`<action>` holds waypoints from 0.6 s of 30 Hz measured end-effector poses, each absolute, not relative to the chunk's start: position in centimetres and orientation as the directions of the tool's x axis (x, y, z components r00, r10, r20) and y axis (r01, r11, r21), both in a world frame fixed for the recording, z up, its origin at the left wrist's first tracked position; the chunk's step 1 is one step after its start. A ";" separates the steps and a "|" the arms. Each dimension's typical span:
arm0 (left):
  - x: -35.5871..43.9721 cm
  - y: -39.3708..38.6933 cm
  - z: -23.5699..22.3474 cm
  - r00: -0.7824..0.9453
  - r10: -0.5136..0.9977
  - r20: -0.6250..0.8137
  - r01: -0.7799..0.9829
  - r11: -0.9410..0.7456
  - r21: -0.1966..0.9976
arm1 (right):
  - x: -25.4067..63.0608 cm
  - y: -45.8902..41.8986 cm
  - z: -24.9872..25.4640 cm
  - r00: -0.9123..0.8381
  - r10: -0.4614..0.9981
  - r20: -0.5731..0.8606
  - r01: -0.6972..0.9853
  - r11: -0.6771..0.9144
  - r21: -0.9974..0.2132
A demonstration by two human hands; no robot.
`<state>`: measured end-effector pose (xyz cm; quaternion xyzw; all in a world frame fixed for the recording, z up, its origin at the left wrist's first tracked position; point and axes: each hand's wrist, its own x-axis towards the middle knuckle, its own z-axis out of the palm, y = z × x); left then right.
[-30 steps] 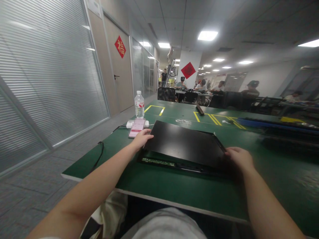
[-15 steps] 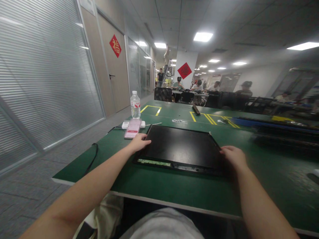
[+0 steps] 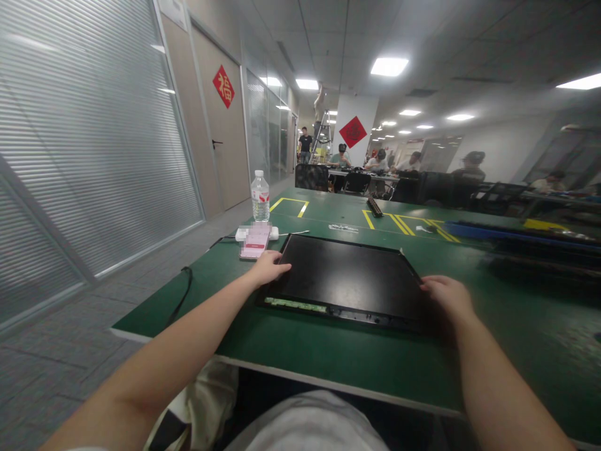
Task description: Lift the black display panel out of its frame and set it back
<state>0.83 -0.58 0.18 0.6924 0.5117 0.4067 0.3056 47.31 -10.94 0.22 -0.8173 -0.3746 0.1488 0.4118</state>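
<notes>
A black flat display panel (image 3: 350,272) lies face up on the green table (image 3: 323,351). Along its near edge runs a green circuit board strip (image 3: 295,305). My left hand (image 3: 270,268) grips the panel's left edge, thumb on top and the other fingers at the rim. At the opposite side my right hand (image 3: 448,295) pinches the right edge; some of its fingers are hidden beneath or behind the rim. Just beyond my left hand a phone (image 3: 255,241) with a lit pink and white screen leans on a white power strip (image 3: 275,233).
A water bottle (image 3: 260,197) stands behind the phone. A dark slotted strip (image 3: 374,207) lies near yellow tape marks (image 3: 401,223) at the far side. Blurred dark panels with blue edging (image 3: 498,233) are stacked at right. A black cable (image 3: 185,291) hangs over the left edge. People sit farther back.
The whole view has shifted slightly, so everything appears a little farther right. Both hands keep their hold on the display panel, which shows no clear movement on the table.
</notes>
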 end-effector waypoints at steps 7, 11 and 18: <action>0.9 -0.7 0.0 0.105 0.967 0.233 0.435 -0.255 0.863 | 46.7 -11.2 0.6 0.693 0.718 0.065 0.440 -0.349 -0.828; 0.9 -1.0 -0.1 0.060 0.970 0.236 0.471 -0.236 0.850 | 46.6 -11.3 0.7 0.697 0.715 0.054 0.429 -0.356 -0.830; 0.9 -0.8 -0.4 0.046 0.979 0.200 0.460 -0.199 0.866 | 46.4 -11.4 1.0 0.705 0.709 0.034 0.418 -0.375 -0.827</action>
